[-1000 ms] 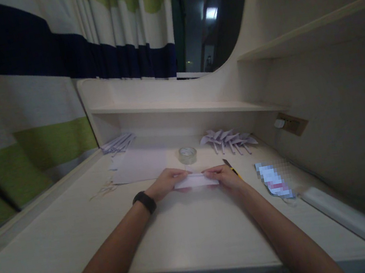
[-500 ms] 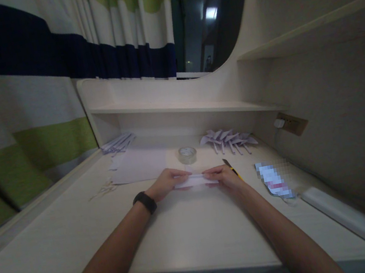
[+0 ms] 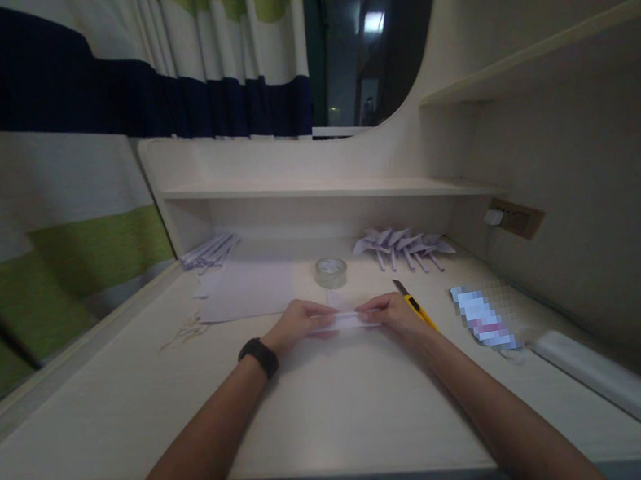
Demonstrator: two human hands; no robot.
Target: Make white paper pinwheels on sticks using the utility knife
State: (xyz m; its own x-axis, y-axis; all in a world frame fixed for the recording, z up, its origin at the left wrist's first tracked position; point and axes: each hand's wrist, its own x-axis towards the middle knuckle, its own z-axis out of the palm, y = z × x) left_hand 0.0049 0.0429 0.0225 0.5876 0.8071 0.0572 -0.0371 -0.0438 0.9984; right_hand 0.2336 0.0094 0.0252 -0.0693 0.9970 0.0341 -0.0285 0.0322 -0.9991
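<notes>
A narrow strip of white paper (image 3: 346, 321), rolled or folded along its upper edge, is stretched between my two hands just above the desk. My left hand (image 3: 301, 323), with a dark band on its wrist, grips the left end between thumb and fingers. At the other end my right hand (image 3: 394, 315) pinches the paper the same way. Behind the paper lies a small pale triangular piece (image 3: 337, 300), partly covered. A roll of clear tape (image 3: 331, 272) rests farther back. Close beside my right hand is a yellow utility knife (image 3: 416, 307).
Several paper pinwheels (image 3: 405, 245) lie at the back right. Back left are paper sheets (image 3: 248, 286), several paper sticks (image 3: 211, 251) and thin scraps (image 3: 187, 328). A phone (image 3: 484, 319) and a long white device (image 3: 612, 383) lie along the right side, below a wall socket (image 3: 515, 217).
The paper strip has turned a little in my fingers, its upper edge more rolled. My right hand has shifted slightly, and more of the knife shows. The view has moved a little.
</notes>
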